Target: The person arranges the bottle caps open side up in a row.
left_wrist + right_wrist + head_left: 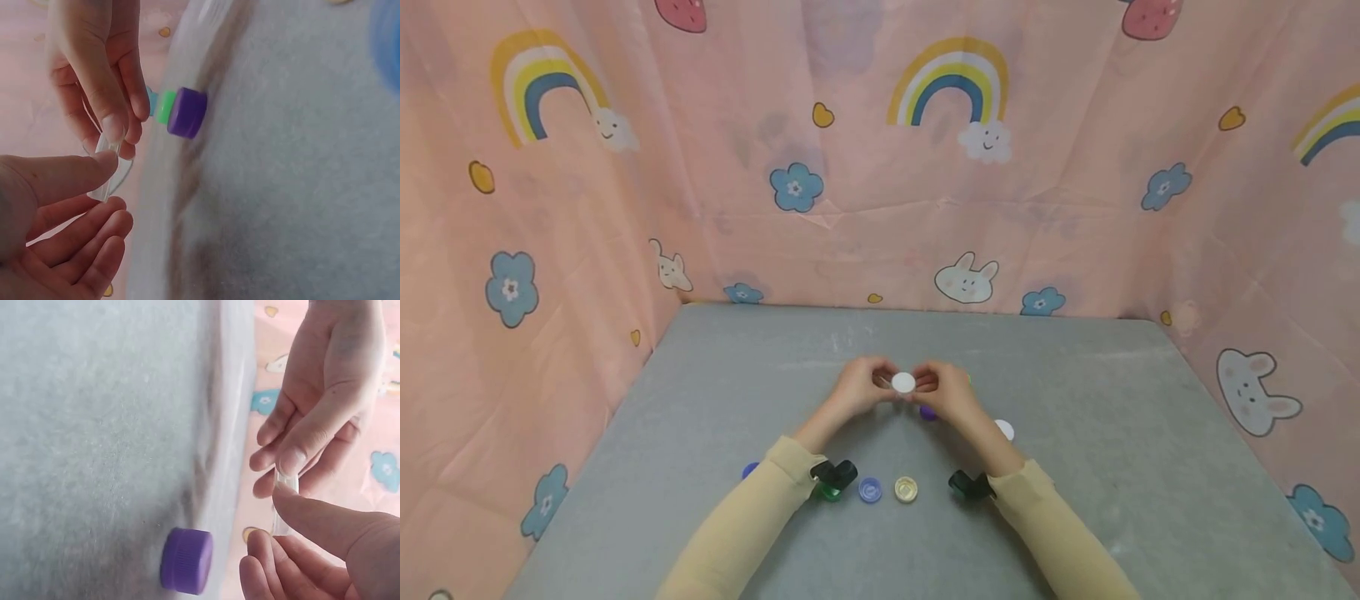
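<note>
In the head view, a white bottle cap (903, 382) is held up above the table between both hands. My left hand (863, 385) pinches its left side, thumb on the near face, as the left wrist view shows. From the other side my right hand (947, 390) pinches the same cap, which looks thin and partly see-through edge-on in the right wrist view (286, 515). A ribbed purple cap (186, 560) stands on the table just below the right hand. Behind it, in the left wrist view, are a green cap (166, 107) and a light blue piece, partly hidden by fingers.
Nearer on the grey table (1097, 433) lie a blue cap (870, 490), a yellowish cap (906, 489) and a green cap (830, 492) partly under the left wrist camera. Another blue cap (750, 470) shows beside the left sleeve. A white cap (1004, 429) lies by the right forearm.
</note>
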Tool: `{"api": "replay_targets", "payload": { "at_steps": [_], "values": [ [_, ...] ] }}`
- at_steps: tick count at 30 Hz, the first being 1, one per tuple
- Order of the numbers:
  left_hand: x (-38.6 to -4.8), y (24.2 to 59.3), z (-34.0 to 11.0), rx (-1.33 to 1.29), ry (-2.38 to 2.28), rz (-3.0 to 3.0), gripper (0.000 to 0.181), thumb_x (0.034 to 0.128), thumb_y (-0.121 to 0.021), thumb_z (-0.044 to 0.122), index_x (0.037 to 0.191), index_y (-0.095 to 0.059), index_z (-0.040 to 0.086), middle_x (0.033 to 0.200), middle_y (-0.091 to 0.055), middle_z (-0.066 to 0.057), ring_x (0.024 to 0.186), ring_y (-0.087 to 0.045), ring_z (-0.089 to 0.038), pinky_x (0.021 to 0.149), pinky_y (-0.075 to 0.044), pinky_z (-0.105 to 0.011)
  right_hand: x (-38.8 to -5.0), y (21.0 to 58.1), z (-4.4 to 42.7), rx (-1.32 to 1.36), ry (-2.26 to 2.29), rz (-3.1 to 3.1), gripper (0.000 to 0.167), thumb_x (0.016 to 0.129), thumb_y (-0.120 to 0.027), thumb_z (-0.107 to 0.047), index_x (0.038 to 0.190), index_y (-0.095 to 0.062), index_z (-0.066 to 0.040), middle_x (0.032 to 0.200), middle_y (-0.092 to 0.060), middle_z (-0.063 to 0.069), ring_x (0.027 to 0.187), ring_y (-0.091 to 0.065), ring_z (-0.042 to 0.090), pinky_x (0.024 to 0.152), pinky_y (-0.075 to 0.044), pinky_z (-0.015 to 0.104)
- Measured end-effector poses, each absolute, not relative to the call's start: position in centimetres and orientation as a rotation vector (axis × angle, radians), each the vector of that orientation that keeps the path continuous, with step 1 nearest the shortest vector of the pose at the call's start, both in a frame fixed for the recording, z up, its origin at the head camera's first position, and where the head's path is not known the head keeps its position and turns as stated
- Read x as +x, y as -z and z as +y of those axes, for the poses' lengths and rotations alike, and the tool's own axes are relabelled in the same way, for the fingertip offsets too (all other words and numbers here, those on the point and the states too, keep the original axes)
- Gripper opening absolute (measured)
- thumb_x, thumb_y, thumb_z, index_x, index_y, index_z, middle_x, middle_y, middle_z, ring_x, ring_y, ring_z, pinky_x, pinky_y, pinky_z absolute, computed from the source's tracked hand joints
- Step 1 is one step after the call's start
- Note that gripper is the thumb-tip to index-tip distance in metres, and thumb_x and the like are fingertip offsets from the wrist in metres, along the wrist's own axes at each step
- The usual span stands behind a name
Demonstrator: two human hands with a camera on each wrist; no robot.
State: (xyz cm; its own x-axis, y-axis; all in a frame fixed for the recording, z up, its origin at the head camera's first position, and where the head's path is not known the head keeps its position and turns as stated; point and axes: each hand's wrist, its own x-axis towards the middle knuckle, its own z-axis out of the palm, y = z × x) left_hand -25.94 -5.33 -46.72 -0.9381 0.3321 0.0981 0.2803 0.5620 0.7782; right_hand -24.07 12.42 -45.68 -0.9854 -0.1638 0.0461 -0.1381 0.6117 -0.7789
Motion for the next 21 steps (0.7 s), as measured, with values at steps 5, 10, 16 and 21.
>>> {"api": "replay_targets", "payload": {
  "at_steps": [5,10,16,21],
  "values": [
    [-24.8,46.1,-5.5,0.622,-1.346,2.707,0.029,0.0727,-0.081,0.01,0.099,-0.069,0.008,0.091,-0.071,-0.006,0.079,-0.065,-0.015,0.068,-0.051,-0.023,-22.9,45.1,12.8,-0.3,1.302,2.798,0.032,0.075,-0.078,-0.006,0.103,-0.065,0.002,0.095,-0.07,0.014,0.085,-0.069,0.024,0.072,-0.056,0.031],
    [-23.9,45.7,-5.4,0.657,-1.317,2.696,0.028,0.0743,-0.081,0.012,0.1,-0.069,0.009,0.091,-0.07,-0.004,0.081,-0.065,-0.017,0.069,-0.051,-0.023,-21.8,44.8,13.2,-0.321,1.289,2.798,0.03,0.076,-0.078,-0.008,0.102,-0.065,0.001,0.094,-0.069,0.013,0.085,-0.068,0.022,0.073,-0.056,0.033],
    [-22.9,45.3,-5.3,0.682,-1.31,2.66,0.027,0.0747,-0.08,0.014,0.099,-0.069,0.01,0.087,-0.069,-0.002,0.08,-0.064,-0.015,0.069,-0.05,-0.023,-20.7,44.6,13.8,-0.352,1.282,2.79,0.028,0.076,-0.079,-0.01,0.099,-0.066,-0.002,0.091,-0.07,0.009,0.083,-0.068,0.019,0.073,-0.056,0.033],
    [-22.1,45.1,-5.2,0.729,-1.276,2.643,0.027,0.0756,-0.08,0.017,0.099,-0.069,0.011,0.088,-0.069,-0.002,0.078,-0.062,-0.012,0.068,-0.049,-0.022,-19.8,44.6,14.3,-0.368,1.261,2.782,0.027,0.076,-0.079,-0.012,0.099,-0.068,-0.004,0.09,-0.07,0.007,0.082,-0.067,0.017,0.073,-0.056,0.033]
  ]
}}
